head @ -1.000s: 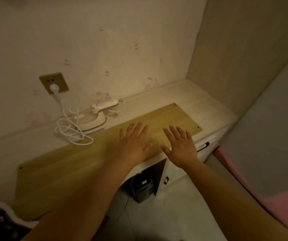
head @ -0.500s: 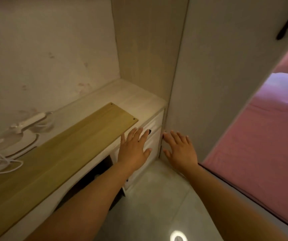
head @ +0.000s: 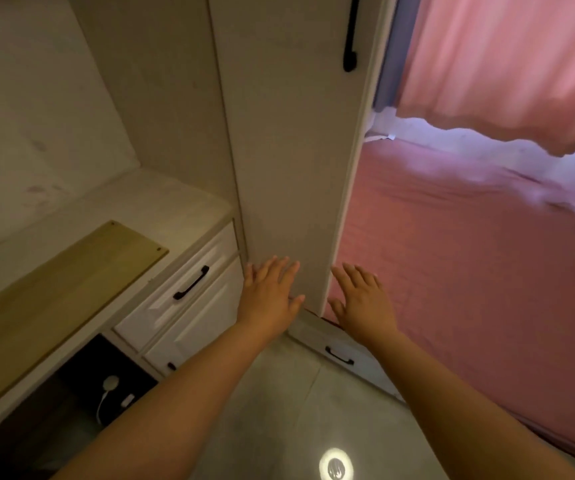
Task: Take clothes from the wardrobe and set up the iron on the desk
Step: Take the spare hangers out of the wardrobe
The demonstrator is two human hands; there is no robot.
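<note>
Two hands empty, fingers spread flat. Desk [head: 161,209] at left, wooden board [head: 54,289] on top; iron not in view. Left hand [head: 268,296] low before closed wardrobe door [head: 289,150]. Right hand [head: 362,303] at door edge. Door judged rigid, light-swinging; grip black handle [head: 350,39] high up. Clothes hidden inside, presumably soft.

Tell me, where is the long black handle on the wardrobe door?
In the head view, the long black vertical handle sits at the top, right of centre, near the right edge of the tall pale wardrobe door, beside the pink curtain.
</note>
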